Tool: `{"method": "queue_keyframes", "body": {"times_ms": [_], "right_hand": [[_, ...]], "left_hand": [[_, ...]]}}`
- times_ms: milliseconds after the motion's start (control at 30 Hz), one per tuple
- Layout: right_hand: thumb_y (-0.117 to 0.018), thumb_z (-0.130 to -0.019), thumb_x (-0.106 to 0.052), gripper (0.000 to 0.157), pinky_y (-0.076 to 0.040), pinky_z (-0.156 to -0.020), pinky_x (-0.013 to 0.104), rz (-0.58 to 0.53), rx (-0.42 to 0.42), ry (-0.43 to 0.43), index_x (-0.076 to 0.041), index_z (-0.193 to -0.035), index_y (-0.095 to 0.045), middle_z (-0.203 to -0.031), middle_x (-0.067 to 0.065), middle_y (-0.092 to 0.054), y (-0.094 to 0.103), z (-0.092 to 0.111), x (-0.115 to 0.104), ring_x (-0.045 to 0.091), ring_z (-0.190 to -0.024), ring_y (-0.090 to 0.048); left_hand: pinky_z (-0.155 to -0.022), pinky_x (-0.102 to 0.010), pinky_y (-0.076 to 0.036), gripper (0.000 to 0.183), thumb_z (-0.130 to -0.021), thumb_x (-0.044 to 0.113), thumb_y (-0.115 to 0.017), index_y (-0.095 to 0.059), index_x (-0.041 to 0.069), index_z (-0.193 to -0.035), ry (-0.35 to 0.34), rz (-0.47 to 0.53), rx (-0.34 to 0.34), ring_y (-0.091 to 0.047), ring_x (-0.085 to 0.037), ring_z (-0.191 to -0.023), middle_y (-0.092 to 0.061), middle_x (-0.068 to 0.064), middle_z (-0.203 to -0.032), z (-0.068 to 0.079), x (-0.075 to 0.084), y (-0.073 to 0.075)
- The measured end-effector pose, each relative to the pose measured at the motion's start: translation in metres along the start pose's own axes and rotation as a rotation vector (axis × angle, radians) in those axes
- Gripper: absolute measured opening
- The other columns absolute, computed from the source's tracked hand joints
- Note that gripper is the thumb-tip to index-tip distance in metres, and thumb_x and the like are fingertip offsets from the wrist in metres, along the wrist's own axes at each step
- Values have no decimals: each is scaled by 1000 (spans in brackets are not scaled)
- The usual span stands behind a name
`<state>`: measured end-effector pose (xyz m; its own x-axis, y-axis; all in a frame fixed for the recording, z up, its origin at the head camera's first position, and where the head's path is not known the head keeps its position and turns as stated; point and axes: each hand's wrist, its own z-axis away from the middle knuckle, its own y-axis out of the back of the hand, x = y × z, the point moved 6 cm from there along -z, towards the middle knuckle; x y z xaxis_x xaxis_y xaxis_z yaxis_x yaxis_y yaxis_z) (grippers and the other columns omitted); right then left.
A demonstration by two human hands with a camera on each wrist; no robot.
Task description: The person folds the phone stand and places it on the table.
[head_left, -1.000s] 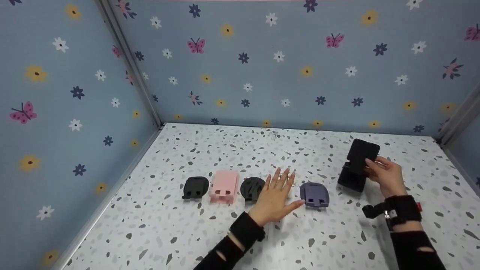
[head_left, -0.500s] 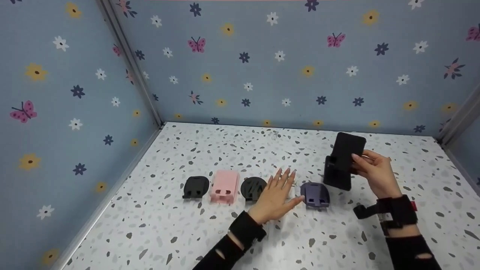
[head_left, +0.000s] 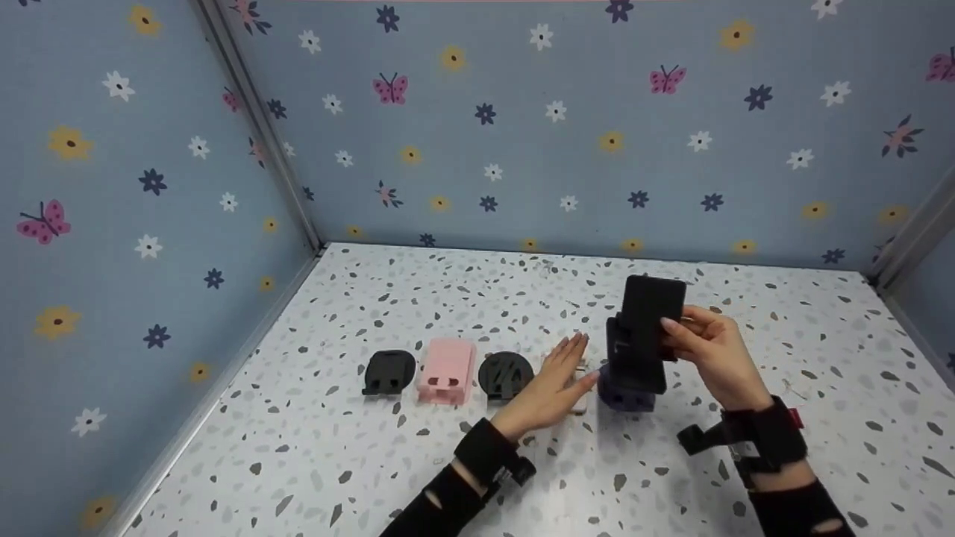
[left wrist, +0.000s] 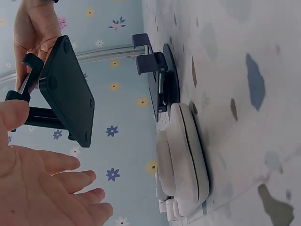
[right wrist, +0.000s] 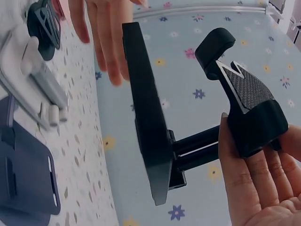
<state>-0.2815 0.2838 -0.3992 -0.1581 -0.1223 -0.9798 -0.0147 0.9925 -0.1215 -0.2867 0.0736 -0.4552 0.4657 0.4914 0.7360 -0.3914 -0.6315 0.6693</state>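
Note:
My right hand [head_left: 709,350] grips a black folding phone stand [head_left: 653,321] by its upper plate, thumb on one side and fingers on the other. The stand is held up off the table, unfolded, and it partly covers a purple phone stand [head_left: 627,400] in the head view. In the right wrist view its flat base [right wrist: 149,117] stands apart from the textured upper plate [right wrist: 256,89], joined by a two-bar arm. My left hand [head_left: 548,384] hovers with straight fingers over a white phone stand [left wrist: 186,160] and holds nothing; that stand is mostly hidden from the head camera.
Left of the white stand, a dark round phone stand [head_left: 496,373], a pink phone stand [head_left: 448,365] and a black phone stand [head_left: 390,371] lie in a row. The speckled table [head_left: 313,447] meets flowered blue walls [head_left: 522,156] at the back and sides.
My right hand has carried the black phone stand leftward until it is over the purple one. The left hand has turned slightly on its side, staying in nearly the same place.

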Motion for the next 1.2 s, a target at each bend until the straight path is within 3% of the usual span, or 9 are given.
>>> {"method": "queue_keyframes", "body": {"times_ms": [133, 200, 333, 433, 533, 733, 933, 1100, 1200], "right_hand": [[-60, -96, 0, 20, -61, -72, 26, 14, -25, 4, -7, -112, -70, -90, 1, -77, -13, 3, 2, 12, -77, -72], [-60, -96, 0, 20, -61, -72, 26, 23, -28, 2, -2, -114, -68, -90, 1, -77, -19, 5, 1, 12, -77, -72], [-61, -95, 0, 24, -60, -72, 25, 63, -32, -11, 6, -119, -64, -90, 0, -77, -29, 8, 1, 12, -75, -71], [-61, -96, -1, 28, -60, -72, 25, 87, -47, -17, 8, -122, -62, -92, -1, -77, -34, 9, 2, 12, -76, -71], [-61, -96, -2, 31, -60, -72, 25, 102, -53, -18, 10, -124, -60, -92, -2, -76, -39, 11, 4, 11, -77, -70], [-61, -96, -4, 31, -58, -72, 23, 126, -67, -26, 9, -125, -60, -93, -3, -76, -45, 14, 8, 10, -79, -69], [-62, -96, -6, 27, -58, -71, 24, 162, -63, 14, 7, -120, -64, -92, -2, -76, -47, 12, 9, 12, -83, -71], [-66, -93, -4, 28, -59, -75, 24, 224, -52, 69, 9, -117, -63, -95, -3, -72, -47, 9, 4, 11, -88, -68], [-69, -91, -5, 36, -57, -86, 22, 255, -62, 89, 5, -124, -58, -108, -3, -67, -48, 7, 2, 12, -101, -63]], "left_hand": [[-126, -45, -17, 60, -107, 28, -37, -16, 0, -156, -3, 200, 11, -20, -30, -152, -20, -14, -164, -2, 0, 2], [-124, -44, -25, 58, -107, 23, -38, -17, -2, -156, 8, 352, 20, -28, -32, -149, -24, -17, -162, -4, -2, 1], [-112, -47, -43, 59, -106, 19, -41, -16, -1, -156, 94, 717, 13, -42, -38, -140, -33, -23, -157, -7, -8, -3], [-99, -46, -54, 59, -105, 20, -45, -21, 0, -156, 175, 896, 5, -55, -38, -128, -46, -25, -148, -6, -12, -6], [-91, -47, -58, 51, -104, 20, -47, -36, 1, -150, 225, 931, 0, -68, -32, -108, -61, -21, -132, -5, -14, -9], [-86, -49, -59, 39, -101, 10, -49, -50, 2, -139, 263, 949, 34, -71, -20, -88, -69, -19, -118, -6, -19, -10], [-78, -40, -63, 38, -99, 7, -51, -49, -1, -137, 275, 988, 42, -72, -20, -86, -68, -22, -116, -5, -22, -9], [-89, -51, -58, 38, -100, 7, -49, -49, 0, -136, 293, 985, 24, -72, -21, -87, -69, -21, -116, -4, -23, -8], [-91, -54, -56, 36, -99, 6, -48, -50, 0, -135, 297, 986, 24, -72, -19, -83, -69, -21, -115, -4, -24, -8]]}}
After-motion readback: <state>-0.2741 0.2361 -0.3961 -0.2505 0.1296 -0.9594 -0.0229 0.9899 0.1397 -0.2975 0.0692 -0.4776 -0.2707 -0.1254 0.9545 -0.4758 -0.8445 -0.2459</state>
